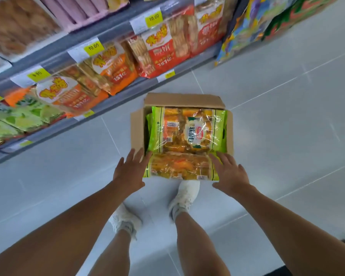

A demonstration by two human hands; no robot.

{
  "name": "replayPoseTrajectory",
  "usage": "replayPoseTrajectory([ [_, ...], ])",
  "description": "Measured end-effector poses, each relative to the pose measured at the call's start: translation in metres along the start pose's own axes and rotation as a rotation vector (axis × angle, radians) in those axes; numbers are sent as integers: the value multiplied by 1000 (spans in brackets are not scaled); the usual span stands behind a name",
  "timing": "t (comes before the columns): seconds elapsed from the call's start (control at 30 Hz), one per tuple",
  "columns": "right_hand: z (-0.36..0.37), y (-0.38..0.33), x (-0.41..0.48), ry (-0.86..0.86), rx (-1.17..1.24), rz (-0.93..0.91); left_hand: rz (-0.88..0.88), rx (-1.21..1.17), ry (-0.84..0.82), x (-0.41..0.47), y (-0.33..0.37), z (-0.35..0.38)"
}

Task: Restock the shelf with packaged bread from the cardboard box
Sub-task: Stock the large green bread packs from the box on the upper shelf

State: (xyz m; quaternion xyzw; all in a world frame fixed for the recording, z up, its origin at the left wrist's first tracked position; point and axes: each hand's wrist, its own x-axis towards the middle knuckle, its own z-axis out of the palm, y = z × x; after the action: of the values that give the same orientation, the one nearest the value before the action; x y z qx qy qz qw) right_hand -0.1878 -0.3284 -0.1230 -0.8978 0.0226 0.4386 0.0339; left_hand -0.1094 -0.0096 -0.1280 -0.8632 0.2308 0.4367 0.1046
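cardboard box (pixel 184 100) on floor (pixel 277 126), right of shelf (pixel 112 34); bread packs (pixel 187 128) inside, perhaps stacked.

I see bright, even light; glare on the bread wrapper (pixel 187 130) in the cardboard box (pixel 184 99); shelf (pixel 58 57) left of the box blurred, frame edges bowed.

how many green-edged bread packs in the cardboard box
2: a top pack lying flat in the brown cardboard box, a near pack at its front edge; others may hide beneath.
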Motion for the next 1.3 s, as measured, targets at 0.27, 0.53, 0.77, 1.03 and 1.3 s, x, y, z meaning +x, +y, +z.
replayPoseTrajectory([
  [0.27, 45, -4, 41, 43, 34, -40, -14, -193, -23, 42, 13, 39],
  [0.53, 10, -5, 19, 52, 96, -47, -40, -266, 59, 14, 16, 8],
  [0.77, -60, -12, -42, 77, 95, -66, -36, -299, 84, -47, 2, -47],
  [1.03, -169, -41, -135, 159, 85, -91, 6, -386, 199, -157, -39, -139],
  [1.3, -291, -83, -226, 346, 111, -176, 84, -536, 466, -278, -115, -228],
])
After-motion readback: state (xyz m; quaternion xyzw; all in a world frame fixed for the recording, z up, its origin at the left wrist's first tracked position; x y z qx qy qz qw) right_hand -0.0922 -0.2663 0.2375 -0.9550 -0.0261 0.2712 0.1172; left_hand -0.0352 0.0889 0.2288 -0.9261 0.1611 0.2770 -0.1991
